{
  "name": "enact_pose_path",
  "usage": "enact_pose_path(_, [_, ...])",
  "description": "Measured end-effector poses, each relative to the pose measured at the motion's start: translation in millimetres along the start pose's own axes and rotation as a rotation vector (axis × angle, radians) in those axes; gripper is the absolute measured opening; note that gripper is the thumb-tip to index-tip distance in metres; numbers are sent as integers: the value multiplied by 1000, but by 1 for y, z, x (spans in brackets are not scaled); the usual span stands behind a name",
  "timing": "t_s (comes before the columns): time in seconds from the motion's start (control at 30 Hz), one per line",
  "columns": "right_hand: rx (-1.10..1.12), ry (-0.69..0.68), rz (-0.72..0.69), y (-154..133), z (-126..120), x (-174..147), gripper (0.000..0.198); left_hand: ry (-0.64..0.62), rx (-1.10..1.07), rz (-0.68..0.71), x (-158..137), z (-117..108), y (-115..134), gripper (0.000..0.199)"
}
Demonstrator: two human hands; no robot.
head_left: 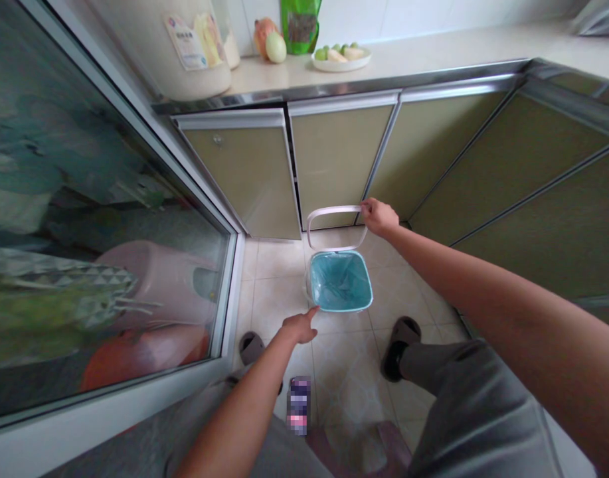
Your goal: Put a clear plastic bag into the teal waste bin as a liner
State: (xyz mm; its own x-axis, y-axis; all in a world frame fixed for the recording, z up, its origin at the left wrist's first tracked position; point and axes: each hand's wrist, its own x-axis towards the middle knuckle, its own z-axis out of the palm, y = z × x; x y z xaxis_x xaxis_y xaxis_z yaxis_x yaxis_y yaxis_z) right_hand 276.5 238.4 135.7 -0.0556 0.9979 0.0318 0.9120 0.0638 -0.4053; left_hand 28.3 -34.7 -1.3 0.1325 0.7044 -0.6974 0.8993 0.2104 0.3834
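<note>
Standing on the floor (341,365) between two slippers (391,363), one blue bin (347,310) opens upward, lined with one clear bag (339,282); its outer walls are mostly hidden. One pale frame (334,210) rises at the far edge, its longer span running left to right. The right hand (380,218) has its fingers closed on the frame's right corner; the left hand (301,327) extends one finger to the bin's near-left corner, though whether it grips I cannot tell. Beyond, the surface (424,50) carries one plate (341,66) and one large container (194,79), cut off above.
</note>
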Motion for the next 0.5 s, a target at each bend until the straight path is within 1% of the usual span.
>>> enact_pose_path(0.07, [2,59,8,2,9,0,43,-9,-3,3,-1,-1,0,87])
enact_pose_path(0.13, [12,87,-7,5,16,-2,44,-19,7,11,-2,-3,1,86])
enact_pose_path(0.23, [46,103,-3,8,18,-7,47,-34,46,21,-6,-5,3,85])
enact_pose_path(0.3, [81,112,3,12,18,-8,49,-9,36,35,-6,-5,5,83])
enact_pose_path(0.33, [107,125,15,16,18,-9,50,25,13,39,-5,-5,6,78])
enact_pose_path(0.4, [178,172,71,30,23,-11,52,134,-62,18,0,-6,6,60])
enact_pose_path(0.47, [252,226,183,55,36,-17,52,266,-177,-49,10,-7,2,40])
enact_pose_path(0.5, [282,213,234,70,46,-23,51,328,-248,-92,17,-7,-2,32])
